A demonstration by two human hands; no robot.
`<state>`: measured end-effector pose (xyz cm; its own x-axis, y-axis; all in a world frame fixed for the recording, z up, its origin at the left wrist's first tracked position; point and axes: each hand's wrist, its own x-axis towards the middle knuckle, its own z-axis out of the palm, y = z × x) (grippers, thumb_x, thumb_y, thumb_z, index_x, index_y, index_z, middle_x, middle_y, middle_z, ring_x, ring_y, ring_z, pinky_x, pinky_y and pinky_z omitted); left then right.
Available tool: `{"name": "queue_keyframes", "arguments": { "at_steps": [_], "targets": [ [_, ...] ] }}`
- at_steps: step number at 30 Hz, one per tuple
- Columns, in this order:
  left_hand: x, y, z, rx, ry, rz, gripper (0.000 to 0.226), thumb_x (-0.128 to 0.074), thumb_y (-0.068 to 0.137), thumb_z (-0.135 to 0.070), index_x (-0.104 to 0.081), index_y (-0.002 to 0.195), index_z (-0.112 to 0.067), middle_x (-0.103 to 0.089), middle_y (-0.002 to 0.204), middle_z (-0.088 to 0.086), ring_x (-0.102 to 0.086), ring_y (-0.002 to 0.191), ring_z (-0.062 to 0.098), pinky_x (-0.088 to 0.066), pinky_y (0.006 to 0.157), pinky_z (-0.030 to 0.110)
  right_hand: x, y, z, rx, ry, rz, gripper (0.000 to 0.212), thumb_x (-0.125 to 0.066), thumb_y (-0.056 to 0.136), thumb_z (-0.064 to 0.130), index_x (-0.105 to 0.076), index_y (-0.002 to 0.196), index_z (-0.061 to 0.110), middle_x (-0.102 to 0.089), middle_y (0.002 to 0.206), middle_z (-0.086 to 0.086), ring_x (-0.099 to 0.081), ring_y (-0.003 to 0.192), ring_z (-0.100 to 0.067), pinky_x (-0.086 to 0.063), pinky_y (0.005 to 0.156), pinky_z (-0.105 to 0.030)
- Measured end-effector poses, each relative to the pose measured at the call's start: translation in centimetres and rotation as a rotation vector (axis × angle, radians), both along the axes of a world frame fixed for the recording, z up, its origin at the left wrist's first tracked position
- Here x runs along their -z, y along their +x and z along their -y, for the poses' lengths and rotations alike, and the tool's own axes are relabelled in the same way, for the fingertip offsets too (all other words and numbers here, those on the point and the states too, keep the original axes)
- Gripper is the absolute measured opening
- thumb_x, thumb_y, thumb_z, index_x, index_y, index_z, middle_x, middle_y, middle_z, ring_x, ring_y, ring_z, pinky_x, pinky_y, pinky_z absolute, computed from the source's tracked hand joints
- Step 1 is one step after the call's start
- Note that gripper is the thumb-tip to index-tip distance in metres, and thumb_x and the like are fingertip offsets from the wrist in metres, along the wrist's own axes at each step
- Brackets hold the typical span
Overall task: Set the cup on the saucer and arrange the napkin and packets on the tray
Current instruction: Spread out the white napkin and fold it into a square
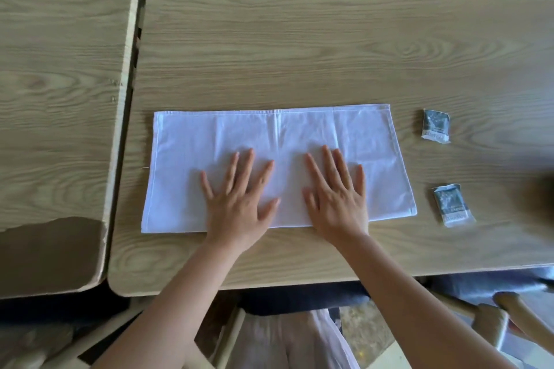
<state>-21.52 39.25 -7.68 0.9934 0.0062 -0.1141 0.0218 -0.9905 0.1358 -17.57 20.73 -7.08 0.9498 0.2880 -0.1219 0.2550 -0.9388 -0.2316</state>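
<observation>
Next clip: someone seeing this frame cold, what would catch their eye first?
The white napkin spread flat in the middle of the wooden table, with the left hand and right hand pressed palm-down side by side on its near half, fingers straight. Next, two small dark packets lying apart from the cloth on the bare wood to its right, one farther away and one nearer.

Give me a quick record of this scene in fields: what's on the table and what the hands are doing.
surface: wooden table
napkin: white napkin, spread flat
left hand: left hand, fingers spread, pressing flat on the napkin
right hand: right hand, fingers spread, pressing flat on the napkin
packets: far packet and near packet, right of the napkin, apart from it
cup, saucer, tray: not in view
</observation>
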Motion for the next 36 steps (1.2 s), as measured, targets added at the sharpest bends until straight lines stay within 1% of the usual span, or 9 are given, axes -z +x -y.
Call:
{"name": "queue_keyframes", "arguments": {
  "at_steps": [6,11,16,20,23,26,29,32,36],
  "targets": [
    [-0.8,-3.3,-4.1,-0.155,0.009,-0.045,0.074,-0.028,0.078,-0.07,-0.017,0.144,-0.039,-0.014,0.157,0.003,-0.012,0.144,0.027,-0.013,0.102,0.072,-0.2,-0.6,4.7,0.076,-0.078,-0.012,0.062,-0.023,0.087,0.051,-0.009,0.146,0.036,-0.008,0.157,-0.001,0.0,0.144,-0.016,-0.003,0.116,-0.043],
    [-1.4,-6.8,-5.8,-0.113,0.002,-0.057,0.077,-0.018,0.08,-0.073,-0.019,0.145,-0.032,-0.017,0.156,0.011,-0.01,0.143,0.034,-0.015,0.108,0.066,-0.2,-3.6,7.6,0.116,-0.101,0.005,0.061,-0.024,0.089,0.052,-0.007,0.146,0.037,-0.005,0.156,0.002,-0.001,0.143,-0.014,0.002,0.115,-0.032],
    [-1.2,-9.6,-5.2,-0.103,0.011,-0.084,0.079,-0.021,0.08,-0.073,-0.013,0.146,-0.032,-0.012,0.157,0.01,-0.006,0.143,0.034,-0.012,0.109,0.064,-0.2,-5.9,8.3,0.115,-0.122,-0.009,0.061,-0.025,0.089,0.052,-0.009,0.146,0.036,-0.007,0.156,0.003,-0.005,0.144,-0.016,-0.001,0.115,-0.033],
    [-1.6,-9.7,-5.0,-0.098,0.003,-0.101,0.08,-0.018,0.079,-0.073,-0.01,0.147,-0.031,-0.008,0.157,0.011,-0.002,0.143,0.034,-0.009,0.11,0.064,-0.7,-5.8,8.2,0.1,-0.114,-0.034,0.061,-0.022,0.089,0.053,-0.006,0.146,0.036,-0.002,0.156,0.004,0.0,0.144,-0.015,0.002,0.115,-0.033],
    [-2.0,-9.5,-4.4,-0.163,-0.036,-0.088,0.08,-0.012,0.08,-0.074,0.0,0.147,-0.032,0.004,0.157,0.009,0.002,0.144,0.031,-0.008,0.11,0.065,-1.0,-6.1,8.3,0.116,-0.029,-0.066,0.063,-0.034,0.093,0.046,-0.006,0.147,0.029,-0.001,0.157,0.0,0.006,0.143,-0.013,0.001,0.117,-0.034],
    [-2.7,-8.8,-1.7,-0.186,-0.119,0.003,0.075,-0.012,0.083,-0.071,-0.001,0.147,-0.032,0.007,0.157,0.007,0.004,0.144,0.025,-0.002,0.11,0.063,-1.8,-7.4,8.3,0.293,0.107,0.032,0.068,-0.054,0.089,0.03,-0.02,0.146,0.013,-0.017,0.155,-0.012,-0.01,0.143,-0.023,-0.016,0.114,-0.042],
    [-3.0,-8.0,3.2,0.009,-0.147,0.046,0.07,-0.014,0.087,-0.067,-0.004,0.147,-0.033,0.002,0.158,0.005,0.002,0.145,0.025,0.003,0.109,0.06,-2.7,-8.4,8.5,0.534,0.122,0.1,0.067,-0.06,0.085,0.025,-0.028,0.142,0.008,-0.035,0.144,-0.022,-0.032,0.128,-0.038,-0.031,0.104,-0.049],
    [-2.1,-7.7,6.7,0.114,-0.128,0.003,0.068,-0.016,0.087,-0.066,-0.002,0.146,-0.035,0.0,0.158,0.004,0.001,0.144,0.028,0.0,0.108,0.064,-3.4,-8.7,8.9,0.672,0.151,0.022,0.066,-0.064,0.082,0.022,-0.034,0.138,0.005,-0.045,0.128,-0.024,-0.038,0.117,-0.038,-0.029,0.1,-0.042],
    [-0.6,-7.9,7.5,0.109,-0.071,-0.06,0.07,-0.019,0.087,-0.065,-0.003,0.147,-0.033,-0.002,0.158,0.005,0.002,0.143,0.032,-0.002,0.108,0.068,-3.9,-8.2,9.7,0.896,0.382,-0.082,0.047,-0.062,0.081,0.021,-0.05,0.124,0.008,-0.052,0.119,-0.016,-0.046,0.103,-0.026,-0.034,0.083,-0.031]
  ]
}}
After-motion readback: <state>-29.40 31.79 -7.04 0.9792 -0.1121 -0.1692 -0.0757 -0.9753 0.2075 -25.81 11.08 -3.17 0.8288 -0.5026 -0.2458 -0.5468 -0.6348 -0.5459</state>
